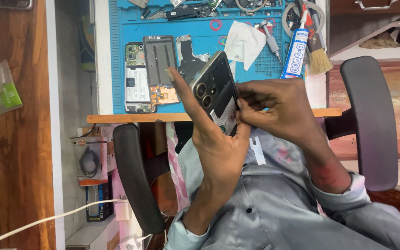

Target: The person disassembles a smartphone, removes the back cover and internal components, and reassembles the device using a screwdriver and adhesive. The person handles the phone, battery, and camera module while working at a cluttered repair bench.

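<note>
An opened phone (140,78) lies on the blue mat (121,28). The left hand (214,139) grips the phone back cover (216,88) from below, fingers closed around its edge. The right hand (278,109) pinches the cover's right side, above the grey shirt (278,208).

Black phone back cover (214,88), camera rings showing, tilted, held above lap
</note>
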